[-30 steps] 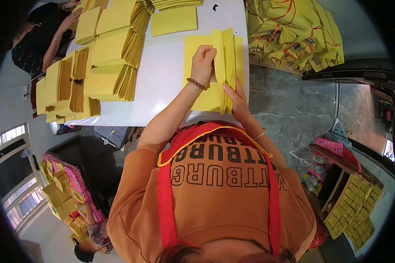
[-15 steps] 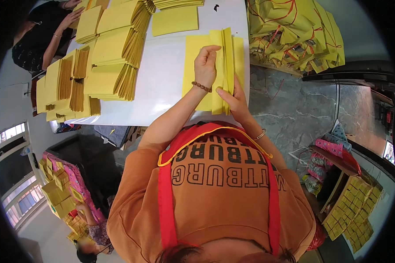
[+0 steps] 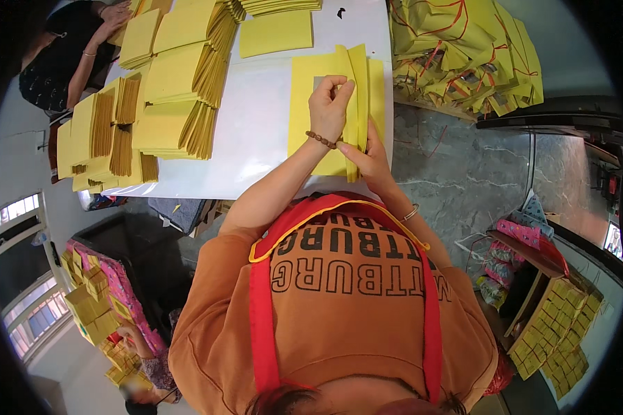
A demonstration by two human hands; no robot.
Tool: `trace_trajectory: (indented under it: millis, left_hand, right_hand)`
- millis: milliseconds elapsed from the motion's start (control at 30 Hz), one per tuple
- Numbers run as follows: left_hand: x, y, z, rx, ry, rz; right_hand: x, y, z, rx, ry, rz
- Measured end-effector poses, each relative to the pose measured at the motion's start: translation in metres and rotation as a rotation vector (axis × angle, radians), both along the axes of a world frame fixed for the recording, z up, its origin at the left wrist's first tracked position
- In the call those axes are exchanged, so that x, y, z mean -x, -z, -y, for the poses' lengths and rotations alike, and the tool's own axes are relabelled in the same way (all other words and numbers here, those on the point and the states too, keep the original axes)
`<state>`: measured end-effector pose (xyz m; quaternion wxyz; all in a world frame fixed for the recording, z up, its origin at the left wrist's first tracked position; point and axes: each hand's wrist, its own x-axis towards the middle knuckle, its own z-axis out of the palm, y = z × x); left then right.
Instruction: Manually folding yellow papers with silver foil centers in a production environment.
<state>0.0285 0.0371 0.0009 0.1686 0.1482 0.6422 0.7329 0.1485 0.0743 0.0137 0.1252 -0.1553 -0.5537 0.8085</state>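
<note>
On the table in front of me, yellow paper sheets (image 3: 301,104) lie flat with a folded yellow paper (image 3: 356,69) standing up along their right part. My left hand (image 3: 330,109) has its fingers curled and its thumb against the upper part of that fold, pinching its edge. Lower down on the right, my right hand (image 3: 370,160) grips the same paper, thumb on top and fingers along its right side. A small grey patch (image 3: 318,81) shows on the sheet beside my left fingers.
Stacks of folded yellow paper (image 3: 176,76) cover the table's left side, near a single yellow packet (image 3: 275,33). Yellow bags with red cords (image 3: 464,48) are heaped at the right. A co-worker's hands (image 3: 111,21) are at the far left; another person (image 3: 149,360) is lower left.
My left hand has shifted slightly down and right, its thumb now against the fold. A grey patch has come into view on the sheet beside it. My right hand has barely moved.
</note>
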Motion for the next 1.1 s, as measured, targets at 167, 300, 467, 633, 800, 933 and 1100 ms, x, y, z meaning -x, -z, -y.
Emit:
trace_trajectory:
  millis: [167, 300, 467, 633, 800, 933, 1100]
  left_hand:
    - [0.001, 0.002, 0.002, -0.06, 0.034, 0.063]
    - [0.001, 0.007, 0.001, -0.06, 0.031, 0.046]
    - [0.0, 0.01, -0.001, -0.067, -0.028, -0.087]
    - [-0.001, 0.003, 0.001, -0.019, -0.049, -0.186]
    - [0.0, -0.003, 0.007, 0.122, 0.117, -0.141]
    - [0.005, 0.0, 0.013, 0.18, 0.206, -0.186]
    - [0.005, -0.003, 0.015, 0.172, 0.211, -0.194]
  right_hand:
    - [0.0, -0.003, 0.001, 0.005, 0.005, 0.001]
    - [0.0, -0.001, 0.001, -0.006, 0.018, -0.016]
    - [0.0, 0.0, 0.0, 0.014, -0.009, -0.02]
    - [0.001, -0.003, 0.002, 0.031, 0.007, -0.054]
    - [0.002, -0.001, 0.001, -0.056, -0.007, -0.058]
    - [0.003, 0.006, 0.003, -0.095, 0.025, -0.092]
    - [0.003, 0.009, 0.005, -0.578, 0.051, 0.004]
